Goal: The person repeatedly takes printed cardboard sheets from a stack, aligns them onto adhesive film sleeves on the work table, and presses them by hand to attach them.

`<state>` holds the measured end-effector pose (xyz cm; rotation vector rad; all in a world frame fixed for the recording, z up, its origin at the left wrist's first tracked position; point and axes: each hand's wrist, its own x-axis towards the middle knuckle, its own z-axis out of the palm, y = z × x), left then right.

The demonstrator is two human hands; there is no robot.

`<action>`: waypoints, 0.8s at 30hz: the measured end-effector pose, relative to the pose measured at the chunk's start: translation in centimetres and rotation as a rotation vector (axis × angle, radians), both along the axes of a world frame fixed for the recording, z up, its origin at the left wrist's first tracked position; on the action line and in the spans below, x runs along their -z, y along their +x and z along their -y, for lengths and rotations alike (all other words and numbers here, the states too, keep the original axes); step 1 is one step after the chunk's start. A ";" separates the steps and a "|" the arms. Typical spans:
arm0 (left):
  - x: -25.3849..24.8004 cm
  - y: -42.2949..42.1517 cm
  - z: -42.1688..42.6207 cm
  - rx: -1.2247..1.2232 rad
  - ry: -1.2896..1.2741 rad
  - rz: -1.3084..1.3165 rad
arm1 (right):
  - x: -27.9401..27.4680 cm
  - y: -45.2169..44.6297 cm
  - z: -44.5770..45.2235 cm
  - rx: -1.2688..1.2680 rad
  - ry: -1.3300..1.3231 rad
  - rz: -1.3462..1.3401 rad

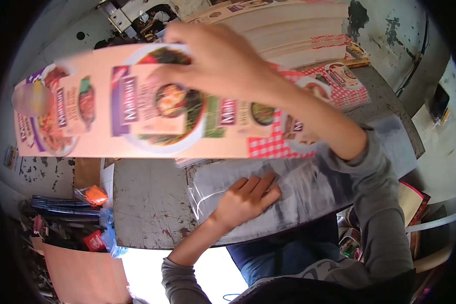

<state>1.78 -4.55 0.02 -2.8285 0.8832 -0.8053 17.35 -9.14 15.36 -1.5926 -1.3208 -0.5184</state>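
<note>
A long pink printed sheet [228, 144] with pictures of food bowls and a red checked corner is held up across the upper left. My right hand [202, 63] grips it near its top edge, fingers slightly blurred. Below, my left hand [248, 200] rests with bent fingers on a stack of clear plastic sleeves [309, 187] at the table's front edge. The fingertips of my left hand press on the plastic.
Behind is a tall stack of similar sheets [299, 35] on the grey scratched table [147, 202]. More printed sheets [347, 81] lie at its right. An orange bundle [95, 195] and dark rolls [66, 207] sit left of the table.
</note>
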 end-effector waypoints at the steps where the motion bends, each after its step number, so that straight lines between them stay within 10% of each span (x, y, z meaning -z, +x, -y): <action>1: 0.0 0.1 -0.1 0.008 0.015 0.024 | -0.1 -0.6 -1.1 -0.044 0.008 -0.039; 24: 0.8 -0.7 -0.2 -0.033 -0.172 0.170 | 5.5 -1.2 -3.3 -0.057 0.000 -0.093</action>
